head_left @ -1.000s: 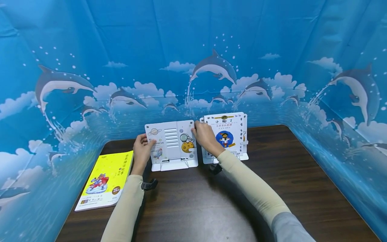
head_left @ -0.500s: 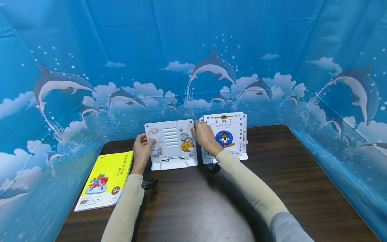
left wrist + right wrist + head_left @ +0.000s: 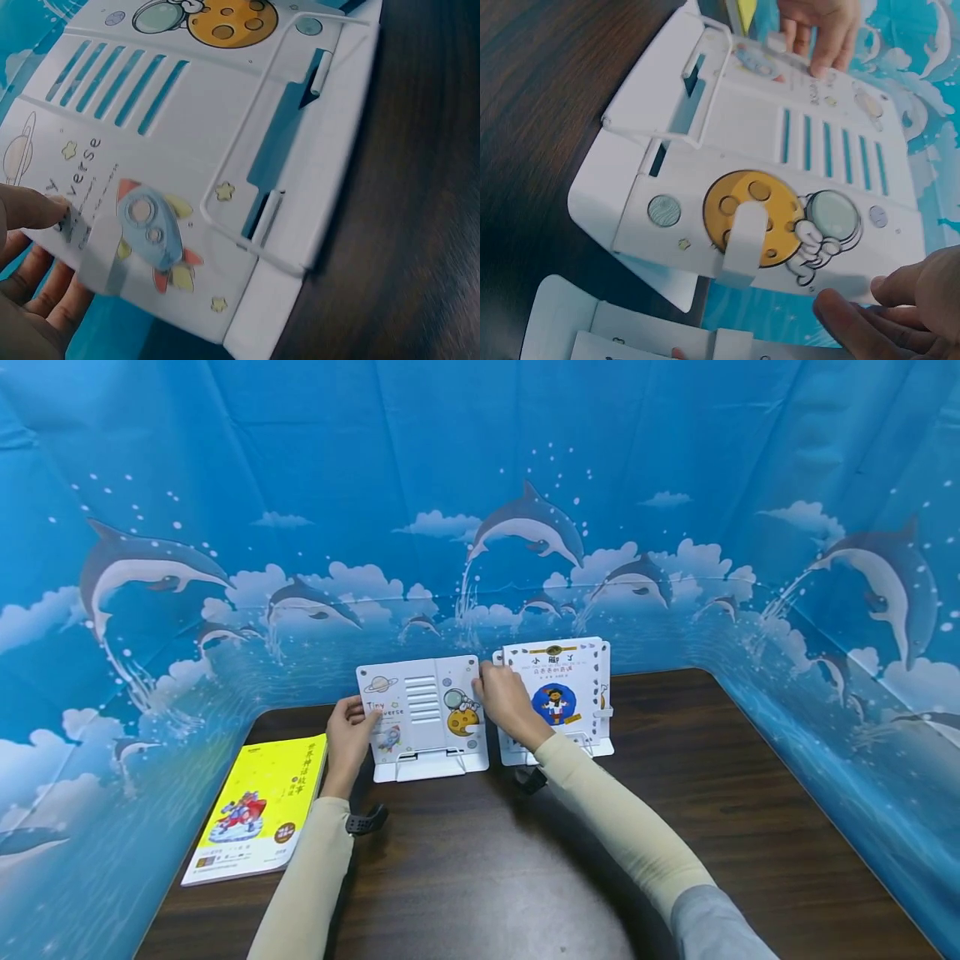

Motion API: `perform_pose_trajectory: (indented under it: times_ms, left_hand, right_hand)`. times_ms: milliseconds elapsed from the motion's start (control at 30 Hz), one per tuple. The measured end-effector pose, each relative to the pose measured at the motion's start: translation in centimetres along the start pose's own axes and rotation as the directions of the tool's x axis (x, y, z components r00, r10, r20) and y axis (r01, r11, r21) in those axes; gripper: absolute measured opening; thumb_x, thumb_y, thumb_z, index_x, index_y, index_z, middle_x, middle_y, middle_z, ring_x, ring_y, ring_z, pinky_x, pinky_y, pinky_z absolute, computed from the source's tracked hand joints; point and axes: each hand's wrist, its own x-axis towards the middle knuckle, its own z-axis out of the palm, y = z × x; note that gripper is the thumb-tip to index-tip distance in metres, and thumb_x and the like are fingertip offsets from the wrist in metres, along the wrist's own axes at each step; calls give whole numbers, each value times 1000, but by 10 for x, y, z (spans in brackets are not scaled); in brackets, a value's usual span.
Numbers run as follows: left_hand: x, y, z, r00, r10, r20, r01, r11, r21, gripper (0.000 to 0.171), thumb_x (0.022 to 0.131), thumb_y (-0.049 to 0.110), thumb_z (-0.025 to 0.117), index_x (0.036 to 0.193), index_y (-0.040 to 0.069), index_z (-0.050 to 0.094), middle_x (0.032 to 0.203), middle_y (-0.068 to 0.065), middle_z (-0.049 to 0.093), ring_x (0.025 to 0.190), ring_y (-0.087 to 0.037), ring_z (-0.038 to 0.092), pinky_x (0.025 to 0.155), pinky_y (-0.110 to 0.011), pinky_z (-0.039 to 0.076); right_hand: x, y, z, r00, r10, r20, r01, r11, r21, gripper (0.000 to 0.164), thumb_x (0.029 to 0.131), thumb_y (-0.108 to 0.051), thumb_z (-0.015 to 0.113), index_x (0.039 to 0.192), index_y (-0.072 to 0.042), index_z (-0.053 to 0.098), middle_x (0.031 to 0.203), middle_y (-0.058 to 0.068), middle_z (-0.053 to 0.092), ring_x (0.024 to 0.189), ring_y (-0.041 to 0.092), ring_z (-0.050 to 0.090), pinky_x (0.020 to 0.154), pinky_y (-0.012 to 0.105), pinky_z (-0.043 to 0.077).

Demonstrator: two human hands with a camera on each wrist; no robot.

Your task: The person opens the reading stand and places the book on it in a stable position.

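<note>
A white book stand [image 3: 424, 718] printed with planets, an astronaut and a rocket stands upright at the back of the table. My left hand [image 3: 349, 739] grips its left edge, thumb on the front and the other fingers behind, as the left wrist view shows. At the upper right edge my right hand [image 3: 510, 697] holds the same stand; in the right wrist view its fingertips [image 3: 831, 304] meet the rim. Just right of it, a second book stand [image 3: 604, 745] carries a white picture book [image 3: 522, 653], partly hidden by my right hand.
A yellow book [image 3: 262, 810] lies flat at the left of the dark wooden table [image 3: 465, 877]. A blue curtain [image 3: 360, 468] with dolphins hangs close behind the stands and along both sides.
Both hands keep their hold on the book stand, which stays in almost the same place. My left thumb has shifted slightly, uncovering more of the printed lettering. The view has drifted slightly.
</note>
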Motion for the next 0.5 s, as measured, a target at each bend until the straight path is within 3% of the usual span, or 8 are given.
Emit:
perform_pose_trajectory:
  times_ms: [133,267,400,500]
  left_hand:
    - [-5,-6,-11,999,38,-18,-38,999,21,44,104,16,69,145,5,58,136,-17,66,121,-29,65,84,-5,45]
    - [-9,-8,-29,997,51,-55,-47,997,56,38,106,19,68,141,5,61,131,-16,69,110,-19,66,82,-2,45]
    - [-12,-9,-49,995,25,-93,-19,998,66,35,106,25,68,132,2,64,115,-12,70,89,-2,64,76,-4,48]
    - [-15,-14,-67,995,-1,-102,9,997,81,36,105,31,69,125,1,68,97,2,71,79,1,65,72,-5,49]
  right_hand:
    - [-7,-4,-4,999,10,-35,-9,1000,13,23,109,-20,64,117,0,69,89,13,74,58,16,63,49,25,43]
    - [-19,-11,-10,998,-13,-61,16,998,62,15,107,-18,65,107,-3,68,80,10,71,56,16,60,48,25,42]
    - [-36,-22,-6,997,-63,43,55,983,172,12,105,-15,67,96,-8,68,78,4,71,58,9,61,51,21,45]
    - [-51,-33,6,980,-103,173,45,949,311,10,104,-13,67,96,-8,71,80,6,74,58,6,65,53,20,51]
